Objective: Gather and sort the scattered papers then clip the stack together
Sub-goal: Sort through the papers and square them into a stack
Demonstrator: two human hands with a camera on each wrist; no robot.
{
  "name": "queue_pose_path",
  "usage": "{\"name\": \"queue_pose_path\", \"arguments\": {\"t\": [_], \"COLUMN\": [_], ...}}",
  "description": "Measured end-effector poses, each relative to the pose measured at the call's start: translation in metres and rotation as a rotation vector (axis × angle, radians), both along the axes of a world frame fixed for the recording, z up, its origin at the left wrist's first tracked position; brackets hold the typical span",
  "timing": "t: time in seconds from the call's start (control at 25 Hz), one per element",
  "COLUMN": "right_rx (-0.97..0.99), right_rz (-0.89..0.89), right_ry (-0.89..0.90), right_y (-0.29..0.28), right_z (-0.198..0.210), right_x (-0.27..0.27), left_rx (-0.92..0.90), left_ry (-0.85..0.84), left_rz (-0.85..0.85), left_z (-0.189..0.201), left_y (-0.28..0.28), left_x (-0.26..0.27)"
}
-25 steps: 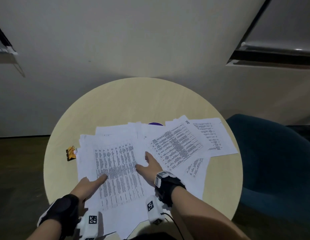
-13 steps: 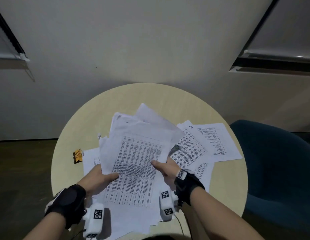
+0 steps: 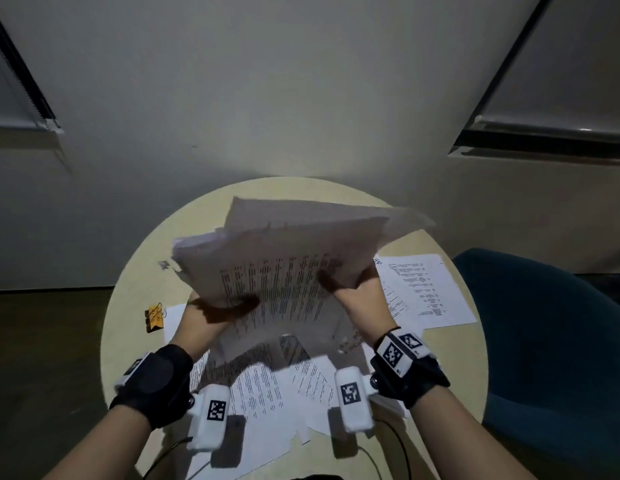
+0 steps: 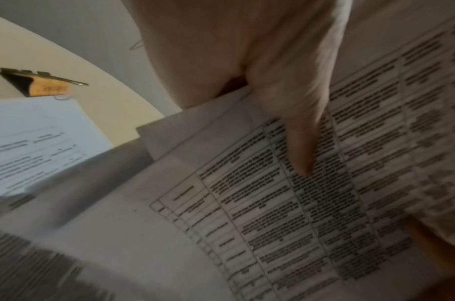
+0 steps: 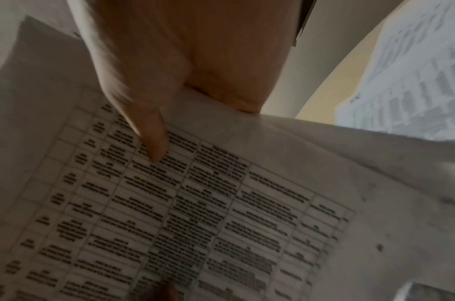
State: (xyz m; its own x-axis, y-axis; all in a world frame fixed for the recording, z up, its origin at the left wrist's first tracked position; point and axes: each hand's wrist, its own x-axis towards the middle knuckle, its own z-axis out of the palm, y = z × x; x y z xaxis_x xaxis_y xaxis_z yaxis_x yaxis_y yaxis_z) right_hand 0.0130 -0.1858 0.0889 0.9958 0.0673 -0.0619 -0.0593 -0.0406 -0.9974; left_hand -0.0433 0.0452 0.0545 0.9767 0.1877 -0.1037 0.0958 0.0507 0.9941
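Both hands hold a bundle of papers [image 3: 287,258] lifted off the round table [image 3: 135,271], tilted up and away from the person. Left hand [image 3: 208,317] grips the bundle's left edge, thumb [image 4: 298,142] pressed on the printed top sheet, fingers underneath. Right hand [image 3: 357,299] grips the right edge the same way, thumb [image 5: 149,134] on top of the table-printed page. Loose sheets [image 3: 263,386] lie on the table beneath and between the wrists, more printed pages [image 3: 422,289] just right of the right hand. A yellow-and-black binder clip [image 3: 154,318] sits on the table just left of the left hand, apart from the papers. Blue chair [image 3: 543,341] well right of the right hand.
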Motion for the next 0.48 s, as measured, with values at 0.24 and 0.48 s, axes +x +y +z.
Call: {"name": "queue_pose_path", "arguments": {"t": [0.24,0.48], "right_rx": [-0.046,-0.207], "right_rz": [0.02,0.038], "right_ry": [0.043,0.126], "right_y": [-0.011,-0.019], "right_z": [-0.006,-0.028], "right_x": [0.017,0.021], "left_rx": [0.12,0.139], "left_ry": [0.09,0.074], "left_rz": [-0.109,-0.037], "left_z": [-0.021,-0.029], "left_y": [0.006,-0.007], "left_x": [0.02,0.029]}}
